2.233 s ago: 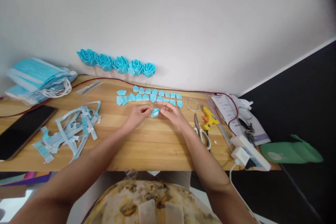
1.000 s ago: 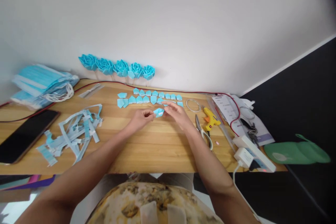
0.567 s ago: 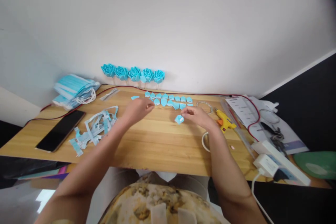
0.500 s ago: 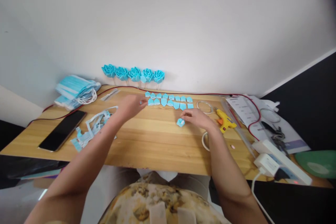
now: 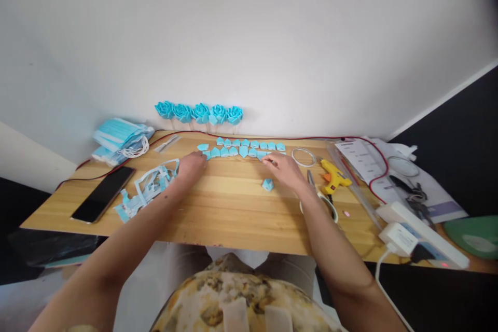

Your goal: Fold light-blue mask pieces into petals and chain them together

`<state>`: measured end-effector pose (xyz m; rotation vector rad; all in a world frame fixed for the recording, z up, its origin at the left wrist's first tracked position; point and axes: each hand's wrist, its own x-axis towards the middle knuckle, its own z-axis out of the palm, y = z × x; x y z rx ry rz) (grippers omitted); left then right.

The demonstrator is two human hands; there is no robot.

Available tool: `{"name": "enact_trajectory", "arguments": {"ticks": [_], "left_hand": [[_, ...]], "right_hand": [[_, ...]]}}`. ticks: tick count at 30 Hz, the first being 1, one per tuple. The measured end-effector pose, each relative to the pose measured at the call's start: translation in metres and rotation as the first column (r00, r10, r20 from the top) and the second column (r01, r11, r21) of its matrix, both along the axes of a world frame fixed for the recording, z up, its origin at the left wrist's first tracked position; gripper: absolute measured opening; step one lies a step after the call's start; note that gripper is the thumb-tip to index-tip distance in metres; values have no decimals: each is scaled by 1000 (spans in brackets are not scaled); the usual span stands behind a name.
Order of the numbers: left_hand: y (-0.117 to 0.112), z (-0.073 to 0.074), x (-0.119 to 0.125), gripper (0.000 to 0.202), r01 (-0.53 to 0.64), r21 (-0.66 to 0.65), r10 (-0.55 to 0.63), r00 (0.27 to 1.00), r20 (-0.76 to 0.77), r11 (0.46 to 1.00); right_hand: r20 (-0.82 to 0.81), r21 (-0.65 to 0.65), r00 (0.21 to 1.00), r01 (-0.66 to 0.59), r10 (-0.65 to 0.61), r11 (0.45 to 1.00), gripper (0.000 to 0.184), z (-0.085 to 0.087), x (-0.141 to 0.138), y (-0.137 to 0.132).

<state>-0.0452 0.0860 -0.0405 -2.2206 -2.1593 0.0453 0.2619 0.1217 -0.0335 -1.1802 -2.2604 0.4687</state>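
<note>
Taking noon as the wall, from the desk's middle: the phone (image 5: pixel 103 194) and cut scraps (image 5: pixel 150 189) lie at nine, masks (image 5: pixel 122 137) at ten. Also at ten, here's the left hand (image 5: pixel 192 166), fingers curled down on the near end of the folded blue pieces (image 5: pixel 243 151); whether it grips one, I can't tell. Those rows span noon, blue flowers (image 5: pixel 201 112) behind at eleven. At three, a loose folded piece (image 5: pixel 267 184) sits alone, below the right hand (image 5: pixel 284 166) at two: fingertips nearly together by the front row, contents unclear. Glue gun (image 5: pixel 333 176) at three. This looks like handling row pieces; the next move seems to call for a light, single-piece pinch.
</note>
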Motion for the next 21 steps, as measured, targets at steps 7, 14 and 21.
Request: {"name": "enact_trajectory", "arguments": {"ticks": [7,14,21], "left_hand": [[-17,46,-10,29,-39,36,36,995,95,999],[-21,46,-11,30,-38,144,11,983,182,989],[-7,-7,1,28,-49,75,50,999,-9,996]], "right_hand": [[-159,-74,987,-30,18,997,22,-1,-13,-6],[-247,-208,966,-136,83,969,21,0,-28,-17],[-232,-244,970,-127,69,961,23,-4,-25,-14]]}}
